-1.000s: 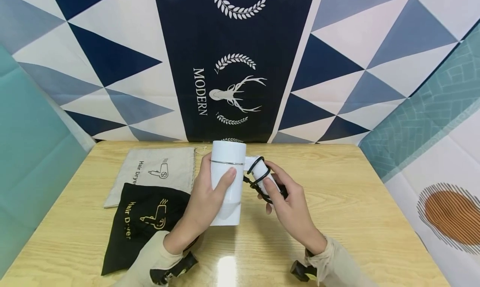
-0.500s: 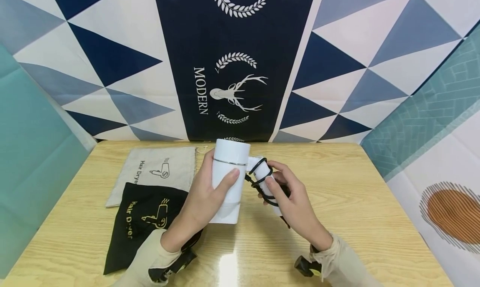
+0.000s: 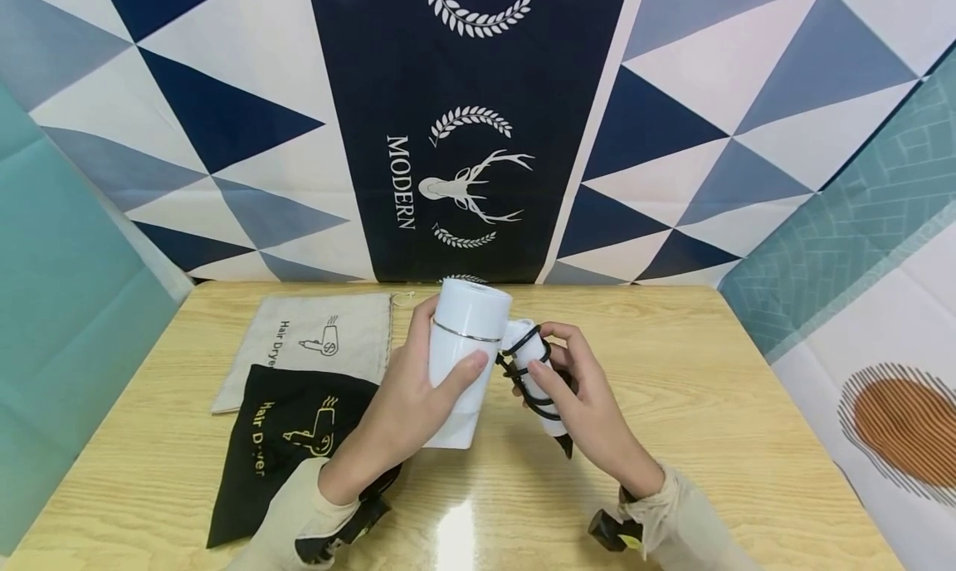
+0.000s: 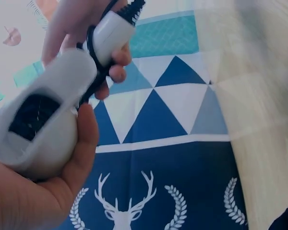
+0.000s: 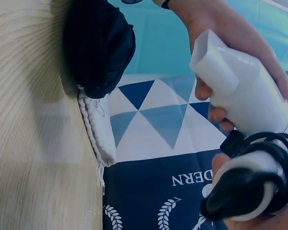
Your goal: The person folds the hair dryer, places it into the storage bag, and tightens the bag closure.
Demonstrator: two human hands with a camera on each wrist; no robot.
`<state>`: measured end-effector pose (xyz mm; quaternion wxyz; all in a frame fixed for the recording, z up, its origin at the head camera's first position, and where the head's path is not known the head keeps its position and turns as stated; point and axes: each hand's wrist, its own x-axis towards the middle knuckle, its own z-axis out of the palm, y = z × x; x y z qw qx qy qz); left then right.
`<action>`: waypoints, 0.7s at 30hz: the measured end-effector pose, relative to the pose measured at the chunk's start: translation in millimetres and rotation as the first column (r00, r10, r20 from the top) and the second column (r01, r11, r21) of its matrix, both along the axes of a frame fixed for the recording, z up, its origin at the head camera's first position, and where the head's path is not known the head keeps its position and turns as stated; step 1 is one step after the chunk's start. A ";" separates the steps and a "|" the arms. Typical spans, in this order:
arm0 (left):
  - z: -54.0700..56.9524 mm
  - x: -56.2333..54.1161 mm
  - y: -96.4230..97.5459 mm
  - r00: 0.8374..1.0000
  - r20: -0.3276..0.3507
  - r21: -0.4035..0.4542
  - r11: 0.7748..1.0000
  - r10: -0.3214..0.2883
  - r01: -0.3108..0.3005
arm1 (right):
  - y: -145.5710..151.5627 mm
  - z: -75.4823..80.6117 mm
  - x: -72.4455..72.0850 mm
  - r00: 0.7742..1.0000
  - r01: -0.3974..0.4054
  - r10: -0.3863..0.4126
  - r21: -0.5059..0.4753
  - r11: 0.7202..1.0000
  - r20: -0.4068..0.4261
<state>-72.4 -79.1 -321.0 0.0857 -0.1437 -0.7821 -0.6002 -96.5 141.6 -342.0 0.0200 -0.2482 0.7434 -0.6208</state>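
Observation:
A white hair dryer (image 3: 470, 309) is held above the table, its barrel tilted with the upper end leaning right. My left hand (image 3: 403, 397) grips the barrel, thumb across the near side. On the right, the white handle (image 3: 530, 351) angles off from the barrel, and my right hand (image 3: 586, 401) holds it with curled fingers. Black cord (image 3: 534, 403) winds several times around the handle. The left wrist view shows a dark opening (image 4: 36, 115) in the nozzle end. Black cord also covers the handle's end (image 5: 245, 189) in the right wrist view.
A black drawstring pouch (image 3: 257, 463) marked "Hair Dryer" lies left, overlapping a light grey pouch (image 3: 291, 326) with similar print. Both are on the wooden table (image 3: 702, 388). A patterned backdrop (image 3: 478, 139) stands behind the table's far edge.
The barrel has tilted, its upper end moving right. The handle has turned with it and more of its lower end shows below my right hand. Both grips stay, and the pouches lie unmoved.

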 end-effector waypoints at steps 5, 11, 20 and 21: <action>1.5 1.1 -0.4 0.996 0.055 0.021 0.998 -0.064 0.063 | 2.1 1.3 1.8 0.997 -0.078 0.078 -0.012 0.997 -0.007; -1.5 2.9 2.2 0.993 0.058 0.062 0.993 -0.103 0.100 | 0.7 0.3 4.0 0.995 -0.100 0.099 -0.059 0.993 -0.028; -6.1 4.1 8.4 0.996 -0.002 0.077 0.993 -0.085 0.085 | 0.0 -1.8 5.5 0.997 -0.033 0.025 -0.104 0.994 -0.078; -6.6 4.2 9.0 0.997 -0.003 0.079 0.994 -0.081 0.081 | -0.2 -2.2 5.3 0.997 -0.028 0.020 -0.107 0.994 -0.077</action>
